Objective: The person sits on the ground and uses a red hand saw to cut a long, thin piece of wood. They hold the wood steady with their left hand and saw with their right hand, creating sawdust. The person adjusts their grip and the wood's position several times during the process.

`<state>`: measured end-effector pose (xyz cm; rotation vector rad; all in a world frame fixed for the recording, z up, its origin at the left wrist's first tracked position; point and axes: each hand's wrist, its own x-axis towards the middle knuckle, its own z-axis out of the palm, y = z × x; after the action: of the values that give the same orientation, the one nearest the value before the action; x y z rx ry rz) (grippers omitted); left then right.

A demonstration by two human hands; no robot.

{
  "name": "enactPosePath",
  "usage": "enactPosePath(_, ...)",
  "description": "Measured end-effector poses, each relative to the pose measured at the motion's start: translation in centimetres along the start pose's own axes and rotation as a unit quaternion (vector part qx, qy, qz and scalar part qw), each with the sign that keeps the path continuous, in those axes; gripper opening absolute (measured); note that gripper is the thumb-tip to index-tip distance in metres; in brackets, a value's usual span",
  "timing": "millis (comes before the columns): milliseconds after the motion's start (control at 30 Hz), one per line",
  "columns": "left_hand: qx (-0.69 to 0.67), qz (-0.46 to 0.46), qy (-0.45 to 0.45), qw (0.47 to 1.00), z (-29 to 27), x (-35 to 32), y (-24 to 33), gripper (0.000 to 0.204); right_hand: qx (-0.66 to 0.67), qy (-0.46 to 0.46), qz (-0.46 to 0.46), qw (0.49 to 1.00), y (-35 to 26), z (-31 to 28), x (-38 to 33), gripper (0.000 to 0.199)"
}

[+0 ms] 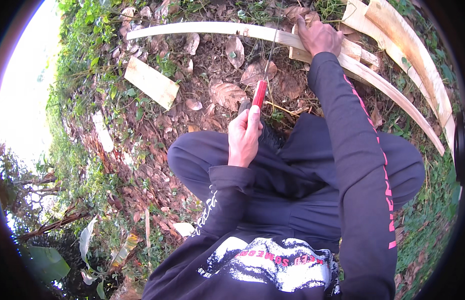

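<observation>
My left hand (244,137) is closed around the red handle of a saw (260,94). Its thin blade, seen edge-on, points away from me and crosses a long pale wooden plank (207,28). The plank lies from side to side in front of my crossed legs and looks bent in this wide view. To the right of the blade, my right hand (320,37) grips the plank from above, fingers curled over its far edge. Shorter wood blocks (298,54) lie under the plank there. How deep the blade sits in the wood cannot be seen.
Several long boards (412,50) lie at the far right. A short flat wood piece (151,82) rests on the ground left of the saw, with a smaller pale piece (103,131) beyond it. Dry leaves (227,93), bare soil and green plants cover the ground.
</observation>
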<state>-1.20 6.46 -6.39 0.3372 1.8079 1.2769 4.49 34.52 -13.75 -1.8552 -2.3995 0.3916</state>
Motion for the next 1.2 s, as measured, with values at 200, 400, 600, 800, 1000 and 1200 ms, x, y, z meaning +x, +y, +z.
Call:
enactPosePath(200, -0.032, -0.005, 0.007, 0.999, 0.7, -0.1, 0.3, 0.041, 0.007, -0.016, 0.001, 1.000, 0.0, -0.4, -0.2, 0.076)
enactPosePath(400, -0.067, 0.009, 0.000, 0.998, 0.4, -0.5, 0.6, 0.036, 0.011, -0.017, -0.001, 1.000, 0.0, -0.4, 0.0, 0.076)
enactPosePath(600, -0.051, 0.005, -0.009, 0.999, 0.0, -0.8, 0.6, 0.037, 0.011, -0.021, -0.001, 1.000, 0.0, -0.5, -0.1, 0.078)
enactPosePath(800, -0.037, 0.010, -0.012, 0.999, 0.1, -0.6, 0.4, 0.038, 0.010, -0.022, -0.001, 1.000, 0.0, -0.3, 0.1, 0.078)
enactPosePath(1000, -0.018, 0.001, -0.015, 1.000, 0.6, 0.0, 0.2, 0.039, 0.011, -0.020, -0.008, 1.000, 0.2, -0.4, -0.2, 0.077)
enactPosePath(1200, 0.054, 0.033, -0.013, 0.998, 3.3, 5.1, 3.4, 0.043, 0.000, -0.006, -0.006, 1.000, 0.0, 0.1, 0.0, 0.076)
